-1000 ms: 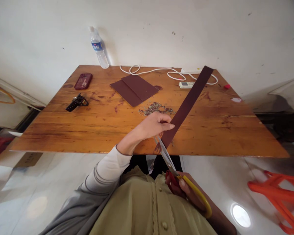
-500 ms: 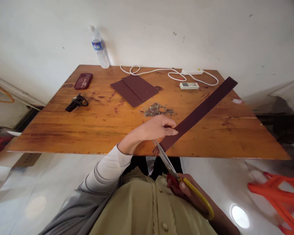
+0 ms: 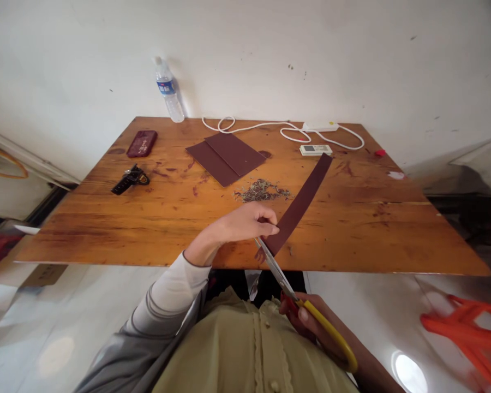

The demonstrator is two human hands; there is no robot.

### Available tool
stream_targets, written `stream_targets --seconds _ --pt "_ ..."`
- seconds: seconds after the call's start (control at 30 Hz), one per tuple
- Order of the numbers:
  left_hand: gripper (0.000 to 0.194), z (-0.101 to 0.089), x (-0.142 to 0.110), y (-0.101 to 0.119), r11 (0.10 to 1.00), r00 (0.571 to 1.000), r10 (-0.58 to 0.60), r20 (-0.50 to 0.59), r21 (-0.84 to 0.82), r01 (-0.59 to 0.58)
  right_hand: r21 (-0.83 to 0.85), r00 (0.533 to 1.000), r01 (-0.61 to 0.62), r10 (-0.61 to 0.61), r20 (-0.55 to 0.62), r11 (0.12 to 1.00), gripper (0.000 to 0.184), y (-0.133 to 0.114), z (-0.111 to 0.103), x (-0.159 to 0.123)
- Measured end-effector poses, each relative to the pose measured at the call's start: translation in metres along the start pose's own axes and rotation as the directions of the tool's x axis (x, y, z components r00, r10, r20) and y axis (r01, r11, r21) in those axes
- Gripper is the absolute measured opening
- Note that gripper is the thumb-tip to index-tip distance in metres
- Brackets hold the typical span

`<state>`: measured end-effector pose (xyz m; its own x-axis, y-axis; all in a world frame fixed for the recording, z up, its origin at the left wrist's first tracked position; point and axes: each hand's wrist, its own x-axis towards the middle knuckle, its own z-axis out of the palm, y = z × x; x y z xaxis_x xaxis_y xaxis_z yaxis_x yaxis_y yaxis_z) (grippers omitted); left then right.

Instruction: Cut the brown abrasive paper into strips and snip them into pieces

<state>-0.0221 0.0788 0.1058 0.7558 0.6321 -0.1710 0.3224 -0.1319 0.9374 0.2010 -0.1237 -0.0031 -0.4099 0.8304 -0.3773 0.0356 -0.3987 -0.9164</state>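
Note:
Between the thumb and fingers of my left hand [image 3: 249, 222] is the near part of a long dark maroon strip [image 3: 303, 204], which looks like sandpaper or card. The strip slants up to the right over the table, bending slightly. My right hand [image 3: 306, 314] grips scissors [image 3: 279, 275] with one yellow and one red handle. Their blades lie at the strip's near end, close below my left fingers, around the table's front edge. Just beyond my left hand is a heap of small greyish clippings [image 3: 262, 190]. Two maroon sheets [image 3: 229, 158] overlap farther back.
On the wooden table [image 3: 106, 229] are a maroon phone-like case [image 3: 142, 143], a black strap-like item [image 3: 130, 179], a plastic bottle [image 3: 169, 93], a white remote [image 3: 315, 150] and a white power strip [image 3: 319, 126] with its cord. An orange stool [image 3: 466, 327] stands on the floor at right.
The strip's far end has swung left and nearer, and the strip now bends. My left hand has shifted slightly left. The scissors stay at the near end. The view has tilted a little.

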Motion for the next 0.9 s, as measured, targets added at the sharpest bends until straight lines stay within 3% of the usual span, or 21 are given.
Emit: stream_targets --seconds 0.33,0.57,0.67,0.9 --pt "0.022 -0.002 -0.004 0.005 0.999 0.994 -0.013 -0.109 0.028 0.016 0.046 1.000 -0.022 0.022 0.021 0.999 0.075 -0.020 0.003 -0.003" --pt "0.022 0.004 0.000 -0.003 0.993 0.997 -0.026 -0.072 -0.114 0.018 0.029 1.000 -0.030 0.030 0.009 0.999 0.078 -0.031 0.011 -0.004" --pt "0.021 0.006 0.000 -0.003 0.985 0.998 -0.040 -0.047 -0.168 0.031 -0.006 0.997 -0.011 0.010 -0.079 1.000 0.068 -0.038 0.013 -0.007" --pt "0.019 0.009 0.001 -0.006 0.988 0.998 -0.052 -0.035 -0.147 0.047 0.031 1.000 -0.007 0.007 0.016 1.000 0.072 -0.017 0.007 -0.003"
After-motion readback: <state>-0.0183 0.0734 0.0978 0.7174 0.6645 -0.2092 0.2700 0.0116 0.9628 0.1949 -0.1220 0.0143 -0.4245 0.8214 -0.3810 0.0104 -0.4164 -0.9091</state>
